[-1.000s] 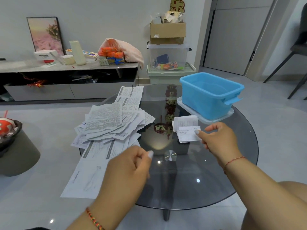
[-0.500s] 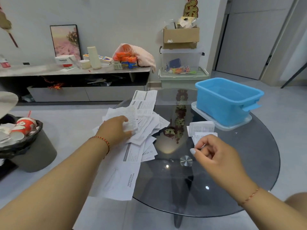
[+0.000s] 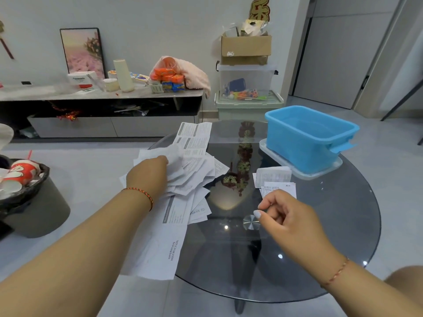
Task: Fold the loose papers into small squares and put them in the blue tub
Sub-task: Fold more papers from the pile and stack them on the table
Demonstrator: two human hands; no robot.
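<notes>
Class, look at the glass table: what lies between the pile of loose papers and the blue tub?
In the head view, only bare dark glass table with reflections lies between the loose papers and blue tub; the folded papers sit nearer.

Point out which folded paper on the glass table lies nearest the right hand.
The lower folded paper, just beyond the right hand; the other folded paper lies farther, toward the blue tub.

1. I see the loose papers (image 3: 194,170) heaped on the worktop's (image 3: 320,259) left side, overhanging its edge.
2. The tub (image 3: 306,143) stands far right on a lid (image 3: 325,173).
3. Two folded papers (image 3: 273,176) lie just before that lid.
4. A bin (image 3: 34,202) sits on the floor, left.
</notes>
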